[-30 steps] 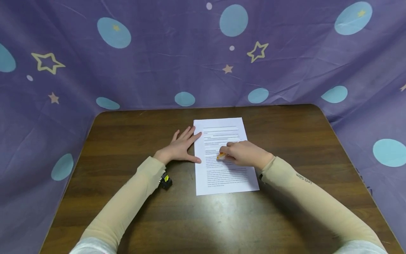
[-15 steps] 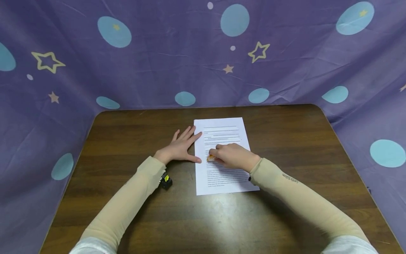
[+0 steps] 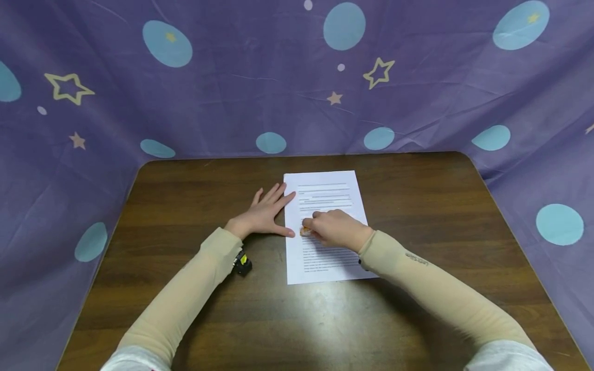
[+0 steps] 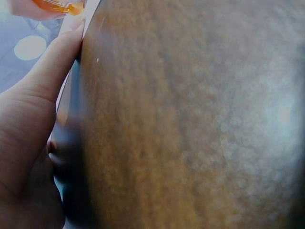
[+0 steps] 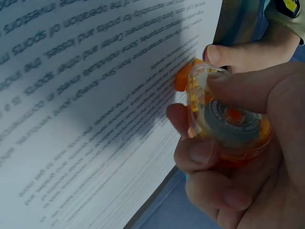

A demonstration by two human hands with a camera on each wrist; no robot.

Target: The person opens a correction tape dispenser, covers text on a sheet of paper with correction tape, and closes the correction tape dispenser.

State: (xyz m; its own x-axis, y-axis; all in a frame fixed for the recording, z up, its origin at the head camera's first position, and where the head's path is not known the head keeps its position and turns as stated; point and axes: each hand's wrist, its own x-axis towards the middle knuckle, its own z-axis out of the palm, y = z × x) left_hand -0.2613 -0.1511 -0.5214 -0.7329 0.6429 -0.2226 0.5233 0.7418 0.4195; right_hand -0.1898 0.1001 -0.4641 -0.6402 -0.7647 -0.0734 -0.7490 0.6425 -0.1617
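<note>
A printed sheet of paper (image 3: 293,265) lies flat on the wooden table, with gaps between some upper text lines. My left hand (image 3: 261,217) rests with spread fingers at its left edge, thumb and fingertips on the margin. In my right hand (image 3: 337,227) I grip a correction tape dispenser (image 3: 304,231), orange and clear, its tip down at the start of a middle line. The right wrist view shows the dispenser (image 5: 232,121) between thumb and curled fingers, its round reel visible through the case. My left thumb (image 4: 52,62) is close to it.
Brown wooden table (image 3: 195,196) extends around the sheet on all sides. Behind and beside it hangs a purple curtain (image 3: 232,93) with stars and blue ovals. A small black camera (image 3: 242,264) is strapped at my left wrist.
My right hand has slid left across the sheet with the correction tape dispenser, coming near the left thumb. The left hand and the sheet have stayed in place.
</note>
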